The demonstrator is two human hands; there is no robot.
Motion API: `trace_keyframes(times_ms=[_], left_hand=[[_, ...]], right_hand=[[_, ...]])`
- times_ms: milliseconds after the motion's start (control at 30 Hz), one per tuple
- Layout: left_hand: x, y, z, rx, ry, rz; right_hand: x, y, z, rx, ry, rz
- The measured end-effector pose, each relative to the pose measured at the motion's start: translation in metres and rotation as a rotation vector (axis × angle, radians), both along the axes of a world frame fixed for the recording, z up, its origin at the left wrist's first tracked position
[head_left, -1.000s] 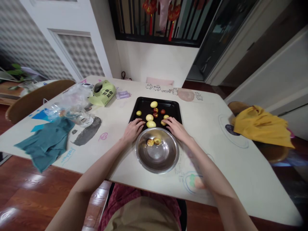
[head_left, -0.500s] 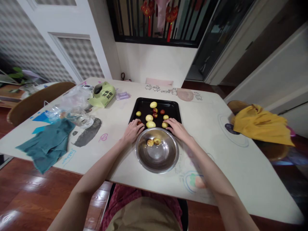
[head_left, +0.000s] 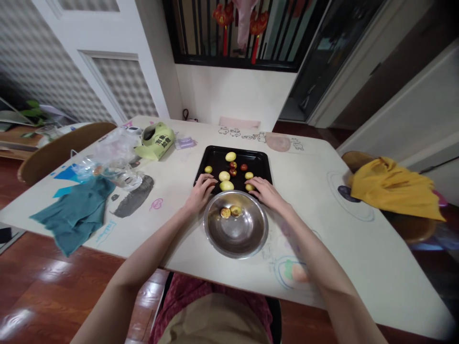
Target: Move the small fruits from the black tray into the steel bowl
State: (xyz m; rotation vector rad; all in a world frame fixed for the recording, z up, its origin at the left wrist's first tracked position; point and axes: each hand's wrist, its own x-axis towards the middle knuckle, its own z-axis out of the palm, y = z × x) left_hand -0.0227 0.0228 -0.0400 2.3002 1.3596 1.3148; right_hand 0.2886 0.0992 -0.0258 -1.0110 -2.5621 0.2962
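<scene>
Your right hand point(head_left: 264, 191) curls over a yellow fruit point(head_left: 250, 188) in the tray point(head_left: 260, 165), at one o'clock from the bowl point(head_left: 236, 239); your left hand point(head_left: 201, 192) bends over the tray at eleven — whether either grips, you cannot tell. The fruit is probably light, firm, slick: pinch its sides. Long axis — partly hidden, seemingly three-to-nine.

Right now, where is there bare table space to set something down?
Drawings aside, the table is bare between the right hand and the yellow cloth; a narrower strip runs between the left hand and the teal cloth. Crowded: the black tray of fruit, and the left end, with clear plastic.
</scene>
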Motion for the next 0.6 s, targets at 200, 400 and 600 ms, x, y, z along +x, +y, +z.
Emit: trace_keyframes(times_ms=[200, 400, 600], left_hand=[[0.007, -0.010, 0.017, 0.156, -0.104, -0.123], [0.010, -0.015, 0.018, 0.142, -0.152, -0.182], [0.012, -0.017, 0.017, 0.179, -0.182, -0.127]], right_hand=[[-0.007, -0.016, 0.027, 0.058, 0.051, -0.011], [-0.030, -0.054, 0.056, -0.053, 0.217, 0.220], [-0.046, -0.092, 0.072, -0.196, 0.130, 0.405]])
